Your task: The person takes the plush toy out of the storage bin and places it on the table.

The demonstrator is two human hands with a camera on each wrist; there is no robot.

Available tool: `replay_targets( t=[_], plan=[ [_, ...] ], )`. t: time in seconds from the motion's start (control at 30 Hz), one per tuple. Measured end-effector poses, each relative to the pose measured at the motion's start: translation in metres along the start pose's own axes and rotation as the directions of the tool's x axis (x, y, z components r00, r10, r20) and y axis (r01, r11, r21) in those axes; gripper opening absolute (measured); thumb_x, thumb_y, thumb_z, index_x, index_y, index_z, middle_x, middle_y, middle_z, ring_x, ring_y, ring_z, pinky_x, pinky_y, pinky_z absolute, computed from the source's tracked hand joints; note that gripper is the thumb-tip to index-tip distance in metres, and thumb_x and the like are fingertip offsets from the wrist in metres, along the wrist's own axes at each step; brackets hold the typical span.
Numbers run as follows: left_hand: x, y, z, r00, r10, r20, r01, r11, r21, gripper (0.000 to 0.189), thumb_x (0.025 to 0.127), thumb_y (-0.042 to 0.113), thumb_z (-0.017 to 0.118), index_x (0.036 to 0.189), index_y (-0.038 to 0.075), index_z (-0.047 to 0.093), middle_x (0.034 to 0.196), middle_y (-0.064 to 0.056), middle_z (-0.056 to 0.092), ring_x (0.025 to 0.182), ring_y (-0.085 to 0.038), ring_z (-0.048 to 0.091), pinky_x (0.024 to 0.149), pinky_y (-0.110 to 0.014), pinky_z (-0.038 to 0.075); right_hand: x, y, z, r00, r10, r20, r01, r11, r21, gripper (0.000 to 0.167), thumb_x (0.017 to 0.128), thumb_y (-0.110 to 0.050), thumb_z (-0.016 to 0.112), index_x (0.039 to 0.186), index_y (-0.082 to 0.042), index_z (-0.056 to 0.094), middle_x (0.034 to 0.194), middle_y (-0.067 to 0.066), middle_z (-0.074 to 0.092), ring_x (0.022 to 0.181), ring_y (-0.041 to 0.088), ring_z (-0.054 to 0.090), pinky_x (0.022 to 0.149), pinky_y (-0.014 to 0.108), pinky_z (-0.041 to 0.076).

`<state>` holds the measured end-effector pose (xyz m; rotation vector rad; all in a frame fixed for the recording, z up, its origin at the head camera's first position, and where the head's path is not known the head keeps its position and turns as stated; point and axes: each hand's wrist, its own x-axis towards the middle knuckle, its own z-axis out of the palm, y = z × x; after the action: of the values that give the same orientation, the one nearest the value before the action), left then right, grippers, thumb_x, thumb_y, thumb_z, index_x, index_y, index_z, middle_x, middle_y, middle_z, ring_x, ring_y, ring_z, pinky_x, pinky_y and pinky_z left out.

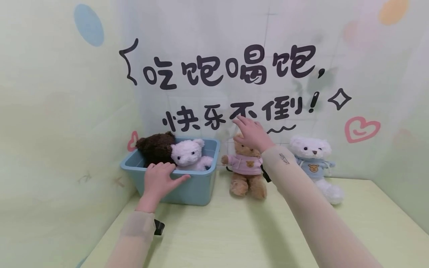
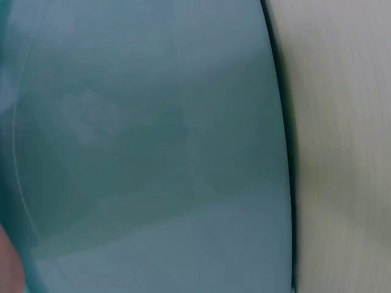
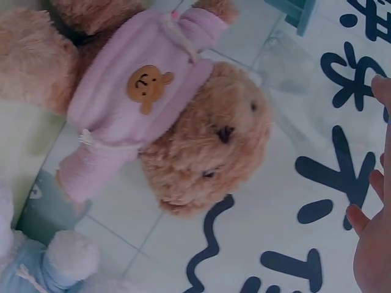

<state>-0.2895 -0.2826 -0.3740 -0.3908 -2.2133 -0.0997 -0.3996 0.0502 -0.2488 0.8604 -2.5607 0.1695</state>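
Note:
My left hand (image 1: 160, 181) holds the front rim of a blue plastic bin (image 1: 189, 188), its fingers over the edge and its thumb out to the right along the front. Inside the bin sit a dark brown plush toy (image 1: 155, 147) and a white teddy bear (image 1: 187, 152). In the left wrist view the bin wall (image 2: 153, 140) takes up most of the picture. Raised in front of a light brown teddy bear (image 1: 248, 176) in a pink hoodie, my right hand (image 1: 251, 132) has its fingers extended and holds nothing. The right wrist view shows a gap between hand and bear.
On the right, a white teddy bear (image 1: 313, 150) in a blue hoodie sits against the back wall, partly behind my right sleeve (image 1: 285, 167). A pale wooden tabletop (image 1: 218, 238) carries everything. Printed fabric walls stand close behind and at both sides.

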Motion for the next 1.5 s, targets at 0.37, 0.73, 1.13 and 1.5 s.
replay_targets(
  t=[0.37,0.73,1.13,1.5],
  plan=[
    [-0.019,-0.002,-0.014,0.994,0.062,-0.095,-0.06,0.998,0.024,0.064,0.071,0.074,0.063,0.057,0.021,0.032,0.051,0.008,0.025,0.045,-0.011,0.027,0.049,-0.029,0.024,0.028,-0.039,-0.014,0.995,-0.078,0.066,0.079,0.996,-0.027,0.065,0.094,-0.038,0.06,0.149,-0.015,0.035,0.154,0.01,0.032,0.14,0.029,0.031,0.109,0.054,0.025],
    [-0.025,0.011,-0.024,0.981,0.089,-0.172,-0.088,0.996,0.013,0.065,0.072,0.078,0.059,0.056,0.02,0.032,0.052,0.008,0.026,0.045,-0.011,0.026,0.048,-0.028,0.023,0.048,-0.064,-0.012,0.982,-0.115,0.15,0.111,0.993,0.035,0.062,0.094,-0.038,0.06,0.147,-0.014,0.039,0.152,0.009,0.035,0.138,0.028,0.034,0.11,0.048,0.026],
    [-0.04,0.02,-0.031,0.945,0.136,-0.297,-0.125,0.991,0.056,0.068,0.077,0.083,0.044,0.055,0.021,0.032,0.051,0.009,0.025,0.043,-0.01,0.023,0.045,-0.025,0.019,0.062,-0.102,0.001,0.981,-0.129,0.148,0.096,0.972,0.213,0.053,0.097,-0.039,0.055,0.143,-0.015,0.045,0.147,0.008,0.043,0.133,0.024,0.042,0.107,0.04,0.033],
    [-0.033,0.022,-0.033,0.948,0.15,-0.283,-0.135,0.988,0.069,0.068,0.077,0.083,0.045,0.054,0.02,0.032,0.051,0.008,0.023,0.044,-0.009,0.021,0.045,-0.025,0.018,0.075,-0.131,0.009,0.977,-0.138,0.163,0.057,0.903,0.426,0.038,0.1,-0.027,0.052,0.133,-0.007,0.056,0.135,0.008,0.056,0.126,0.022,0.049,0.103,0.035,0.037]
  ],
)
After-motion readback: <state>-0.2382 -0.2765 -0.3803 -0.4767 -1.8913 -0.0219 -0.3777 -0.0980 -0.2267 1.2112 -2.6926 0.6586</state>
